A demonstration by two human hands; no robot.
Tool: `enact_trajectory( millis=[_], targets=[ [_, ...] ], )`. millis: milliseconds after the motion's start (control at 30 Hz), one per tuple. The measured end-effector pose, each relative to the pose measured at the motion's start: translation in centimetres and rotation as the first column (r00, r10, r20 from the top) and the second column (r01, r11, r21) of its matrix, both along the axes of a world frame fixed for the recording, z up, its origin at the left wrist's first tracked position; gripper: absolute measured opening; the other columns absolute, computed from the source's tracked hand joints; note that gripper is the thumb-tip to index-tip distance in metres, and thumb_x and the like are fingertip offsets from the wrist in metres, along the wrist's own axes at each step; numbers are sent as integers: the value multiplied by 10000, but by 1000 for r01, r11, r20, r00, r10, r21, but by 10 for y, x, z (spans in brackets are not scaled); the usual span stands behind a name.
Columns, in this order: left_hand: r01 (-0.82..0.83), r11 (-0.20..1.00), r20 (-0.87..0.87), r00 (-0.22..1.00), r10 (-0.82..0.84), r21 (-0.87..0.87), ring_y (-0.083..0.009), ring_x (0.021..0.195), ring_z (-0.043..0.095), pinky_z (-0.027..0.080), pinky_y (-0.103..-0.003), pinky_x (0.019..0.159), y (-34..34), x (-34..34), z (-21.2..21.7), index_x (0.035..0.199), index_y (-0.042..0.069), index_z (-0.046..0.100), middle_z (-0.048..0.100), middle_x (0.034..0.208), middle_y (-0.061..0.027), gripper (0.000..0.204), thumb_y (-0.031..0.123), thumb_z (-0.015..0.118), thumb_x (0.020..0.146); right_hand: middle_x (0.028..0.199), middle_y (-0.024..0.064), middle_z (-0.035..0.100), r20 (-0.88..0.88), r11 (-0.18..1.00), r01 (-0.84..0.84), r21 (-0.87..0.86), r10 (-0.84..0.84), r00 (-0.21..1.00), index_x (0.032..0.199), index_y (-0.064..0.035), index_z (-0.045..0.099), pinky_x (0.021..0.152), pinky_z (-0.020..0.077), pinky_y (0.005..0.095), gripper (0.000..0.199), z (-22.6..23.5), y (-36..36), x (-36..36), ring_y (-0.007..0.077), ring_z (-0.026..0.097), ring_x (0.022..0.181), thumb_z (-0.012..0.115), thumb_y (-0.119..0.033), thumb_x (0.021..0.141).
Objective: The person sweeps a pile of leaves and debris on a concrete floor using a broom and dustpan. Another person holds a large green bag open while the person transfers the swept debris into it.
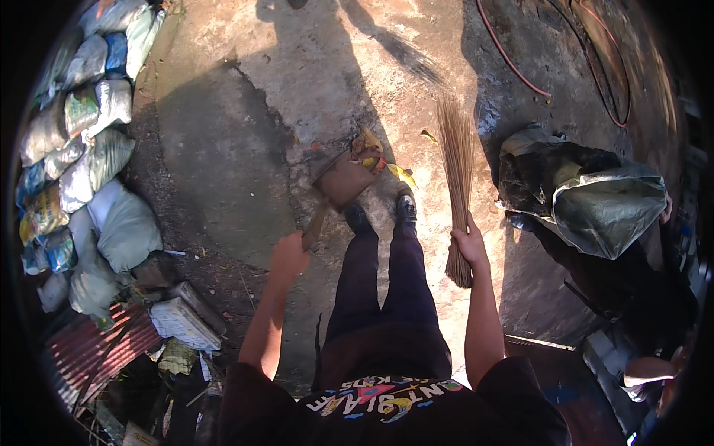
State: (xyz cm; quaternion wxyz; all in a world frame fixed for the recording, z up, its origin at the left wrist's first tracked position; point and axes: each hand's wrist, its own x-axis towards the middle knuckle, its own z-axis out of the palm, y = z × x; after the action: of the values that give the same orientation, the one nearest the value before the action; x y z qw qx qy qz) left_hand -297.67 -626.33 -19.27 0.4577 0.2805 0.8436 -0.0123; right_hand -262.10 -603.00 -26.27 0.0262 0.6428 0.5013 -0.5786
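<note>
My left hand (289, 255) is closed round the handle of a dustpan (344, 181), whose brown pan is just in front of my shoes. Dry leaves and other litter (366, 147) are at the pan's far edge, and a yellow leaf (402, 175) is beside it. In my right hand (470, 244) is a stick broom (457, 163), gripped near its bound end. Its bristles point away from me, spread toward the far side. Whether the bristle tips touch the ground I cannot tell.
At the right a person's hand (666, 209) is at the rim of a large greenish sack (608, 212) with its mouth open. Stacked filled bags (111, 160) line the left, above corrugated sheeting (104, 346). A red hose (508, 56) lies on the concrete at the far right.
</note>
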Motion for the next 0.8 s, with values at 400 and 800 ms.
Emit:
enact_trajectory(
  millis=[400,800],
  targets=[
    [-180,983,-99,979,176,-30,-382,794,625,463,-454,662,1,68,43,940,19,605,631,790,-205,217,94,613,736,1210,282,542,277,839,-488,-240,541,794,1427,-29,267,943,446,357,876,-68,24,-10,351,553,1118,628,-309,680],
    [-337,937,-167,933,319,-88,-367,860,635,485,-424,709,-48,104,22,1029,32,598,649,858,-197,339,196,651,738,1107,203,619,259,952,-262,-159,297,919,1430,-45,286,818,500,328,806,5,-16,117,247,630,928,623,-213,718]
  ],
)
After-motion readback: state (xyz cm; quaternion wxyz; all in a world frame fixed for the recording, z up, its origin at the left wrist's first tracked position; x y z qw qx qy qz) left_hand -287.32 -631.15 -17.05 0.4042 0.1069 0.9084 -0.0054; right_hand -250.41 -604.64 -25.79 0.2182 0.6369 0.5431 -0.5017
